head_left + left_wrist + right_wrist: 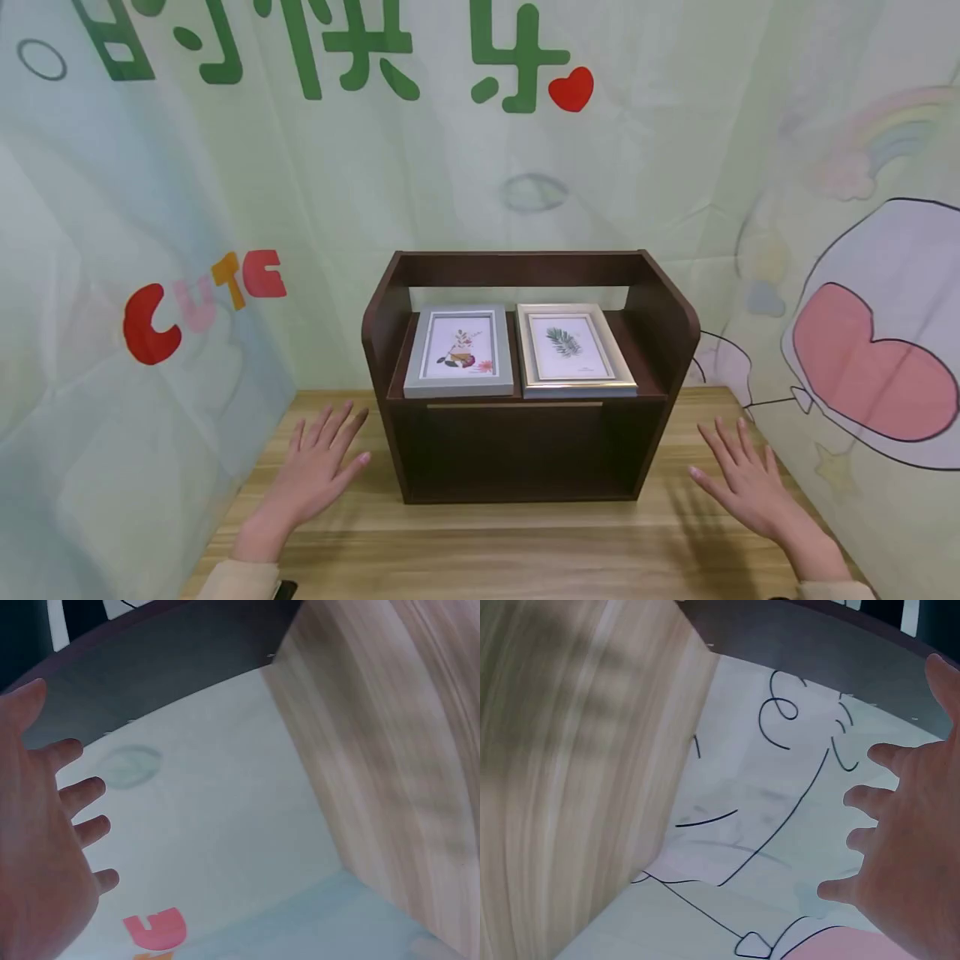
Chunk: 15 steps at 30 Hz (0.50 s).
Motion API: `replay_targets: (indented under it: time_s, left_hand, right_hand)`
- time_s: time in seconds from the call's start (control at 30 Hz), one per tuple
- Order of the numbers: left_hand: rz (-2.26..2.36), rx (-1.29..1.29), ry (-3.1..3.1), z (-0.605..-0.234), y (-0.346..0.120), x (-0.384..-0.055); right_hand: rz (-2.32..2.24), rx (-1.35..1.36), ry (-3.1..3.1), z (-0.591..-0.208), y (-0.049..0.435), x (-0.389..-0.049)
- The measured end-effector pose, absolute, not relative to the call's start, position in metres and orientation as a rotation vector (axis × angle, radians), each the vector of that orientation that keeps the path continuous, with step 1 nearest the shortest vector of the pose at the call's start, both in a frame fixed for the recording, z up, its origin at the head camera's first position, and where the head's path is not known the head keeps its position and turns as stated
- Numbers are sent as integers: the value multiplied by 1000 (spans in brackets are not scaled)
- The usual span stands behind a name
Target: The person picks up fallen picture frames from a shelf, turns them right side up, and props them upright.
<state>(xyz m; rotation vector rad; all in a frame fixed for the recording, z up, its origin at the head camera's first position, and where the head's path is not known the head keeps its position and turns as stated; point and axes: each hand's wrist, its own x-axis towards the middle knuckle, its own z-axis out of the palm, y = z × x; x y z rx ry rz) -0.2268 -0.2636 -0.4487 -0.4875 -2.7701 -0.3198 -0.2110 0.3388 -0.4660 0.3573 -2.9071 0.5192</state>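
Note:
Two picture frames lie face up, side by side, on the upper shelf of a dark brown wooden rack [525,454]. The left one is a grey picture frame [459,350] with a pressed-flower print; the right one is a gold and silver picture frame [573,350] with a green leaf print. My left hand [315,467] is held out to the left of the rack, fingers spread, holding nothing. My right hand [746,483] is likewise spread to the rack's right, apart from it. Each wrist view shows a hand, the left [45,832] and the right [907,832], beside the rack's side panel.
The rack stands on a light wood-grain table [480,550]. A printed cloth backdrop [337,192] hangs behind the table and along both sides, with green characters, coloured letters and a large balloon drawing [885,333]. The rack's lower compartment has an open front.

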Motion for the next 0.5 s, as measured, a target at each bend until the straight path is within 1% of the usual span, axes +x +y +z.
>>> replay_targets:
  time_s: [0.5]
  left_hand:
    - [-258, -537, -2712, -417, -247, -211]
  right_hand:
    - [558, 486, -2771, -447, 316, -196]
